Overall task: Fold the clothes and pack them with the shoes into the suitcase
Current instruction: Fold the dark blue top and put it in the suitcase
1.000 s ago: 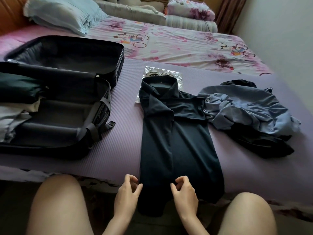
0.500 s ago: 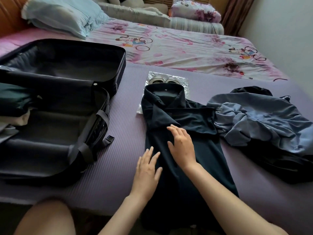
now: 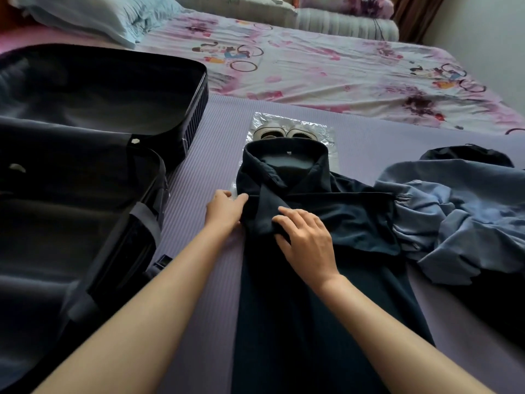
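Note:
A dark navy collared shirt lies lengthwise on the purple mat, its sides folded inward and its collar pointing away from me. My left hand pinches the shirt's left shoulder edge. Flat on the folded sleeve just below the collar rests my right hand, fingers spread. Behind the collar, a pair of pale shoes in a clear plastic bag is partly hidden. The black suitcase lies open on the left.
A crumpled light blue garment lies on a dark one at the right. The purple mat covers the bed's near part. Behind it are a floral sheet, a pale blue pillow and rolled bedding.
Both hands have slid up the shirt from its hem to the shoulder area. The left hand now grips the shoulder edge; the view has moved closer.

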A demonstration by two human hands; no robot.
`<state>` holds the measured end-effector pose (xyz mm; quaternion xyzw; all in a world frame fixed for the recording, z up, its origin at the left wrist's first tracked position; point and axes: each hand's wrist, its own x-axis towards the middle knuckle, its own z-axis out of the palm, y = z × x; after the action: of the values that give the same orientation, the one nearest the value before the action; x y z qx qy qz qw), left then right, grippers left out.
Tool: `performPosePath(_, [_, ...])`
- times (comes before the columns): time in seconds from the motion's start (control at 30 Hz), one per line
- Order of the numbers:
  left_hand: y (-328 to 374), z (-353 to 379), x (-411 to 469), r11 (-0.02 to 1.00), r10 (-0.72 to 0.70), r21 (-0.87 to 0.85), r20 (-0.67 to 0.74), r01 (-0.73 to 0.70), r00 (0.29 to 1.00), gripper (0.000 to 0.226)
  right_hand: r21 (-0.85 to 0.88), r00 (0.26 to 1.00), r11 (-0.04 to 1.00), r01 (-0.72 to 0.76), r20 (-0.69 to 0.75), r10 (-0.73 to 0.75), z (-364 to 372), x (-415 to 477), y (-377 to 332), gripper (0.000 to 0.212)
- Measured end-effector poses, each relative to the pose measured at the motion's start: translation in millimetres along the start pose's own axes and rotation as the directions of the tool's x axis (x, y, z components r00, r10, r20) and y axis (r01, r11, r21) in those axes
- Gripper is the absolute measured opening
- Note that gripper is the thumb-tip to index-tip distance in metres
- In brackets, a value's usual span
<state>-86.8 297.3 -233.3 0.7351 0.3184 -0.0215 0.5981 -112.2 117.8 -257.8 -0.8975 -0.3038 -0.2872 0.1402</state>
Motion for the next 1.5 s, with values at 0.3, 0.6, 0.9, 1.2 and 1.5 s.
performPosePath(0.3, [28, -5, 34, 0.953, -0.101, -0.288, -0.006, 0.095, 0.995, 0.027, 0.506, 0.841, 0.689, -0.518, 0.157, 0.518, -17, 29, -12, 0.013])
performPosePath(0.6, [100, 19, 44, 0.922, 0.280, -0.254, -0.090, -0.294, 0.956, 0.015, 0.577, 0.530, 0.309, -0.756, 0.264, 0.806, 6, 77, 32, 0.020])
performPosePath(0.9, [33, 28, 11, 0.557, 0.803, 0.354, 0.002, -0.751, 0.596, 0.039, 0.299, 0.485, 0.401, -0.866, 0.305, 0.819, 12, 53, 57, 0.019])
performPosePath(1.2, [-3, 43, 13, 0.104, 0.546, 0.741, 0.515, -0.664, 0.661, 0.062, 0.293, 0.516, 0.437, -0.851, 0.305, 0.800, 22, 49, 64, 0.013])
performPosePath(1.5, [9, 67, -37, 0.245, 0.644, 0.695, 0.405, -0.676, 0.649, 0.055, 0.302, 0.633, 0.593, -0.746, 0.044, 0.773, -63, -42, 61, 0.014])
